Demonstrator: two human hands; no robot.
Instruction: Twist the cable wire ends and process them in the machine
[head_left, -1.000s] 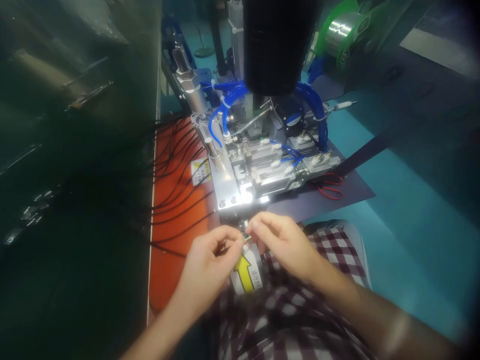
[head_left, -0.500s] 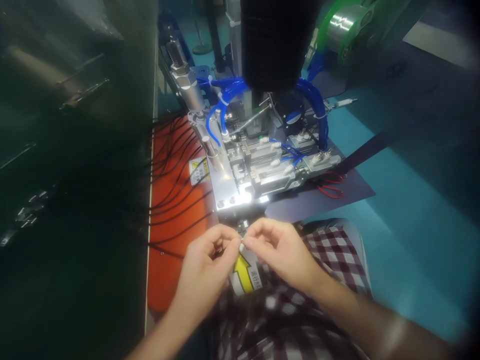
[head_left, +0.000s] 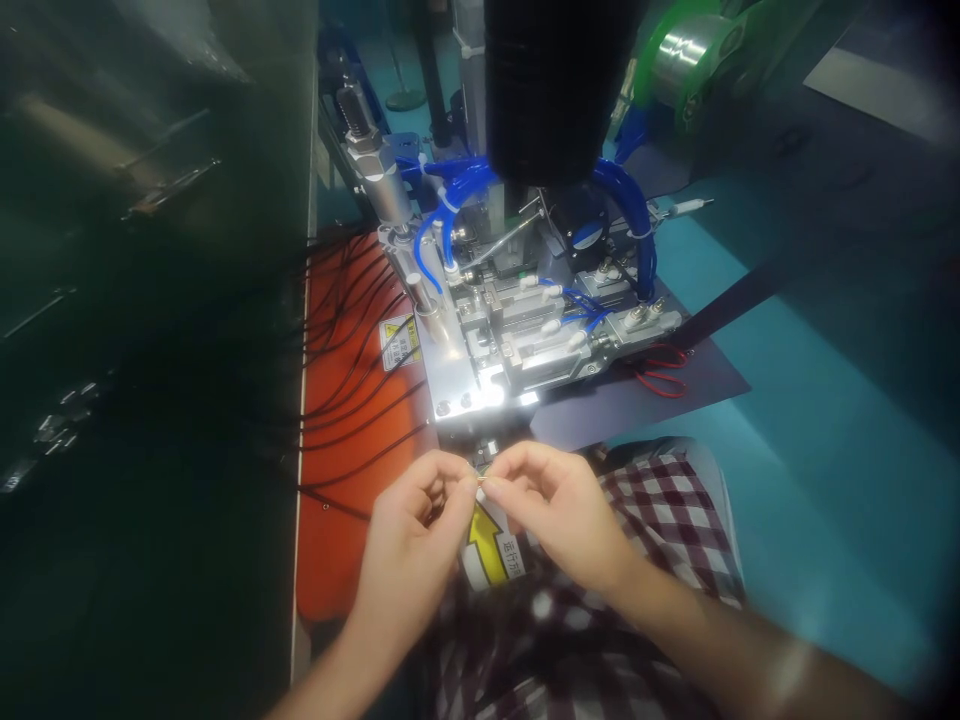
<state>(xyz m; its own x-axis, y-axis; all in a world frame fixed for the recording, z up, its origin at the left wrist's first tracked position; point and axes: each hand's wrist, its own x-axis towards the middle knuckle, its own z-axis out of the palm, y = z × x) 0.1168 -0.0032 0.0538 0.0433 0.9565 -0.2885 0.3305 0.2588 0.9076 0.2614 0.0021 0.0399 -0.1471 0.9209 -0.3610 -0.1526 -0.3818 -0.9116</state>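
Beyond the purple-grey base plate (head_left: pixel 705 375) and its pneumatic fixture (head_left: pixel 540 330) lies a teal floor (head_left: pixel 810 400), with a green wire spool (head_left: pixel 682 60) at the upper right. My left hand (head_left: pixel 416 520) and right hand (head_left: pixel 562 505) pinch a tiny thin piece (head_left: pixel 481 478) between their fingertips, just above the yellow arrow label (head_left: pixel 489 545).

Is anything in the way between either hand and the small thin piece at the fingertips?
Nothing visible is: the left hand and right hand both appear to pinch the small thin piece directly. Its exact shape is too small to tell.
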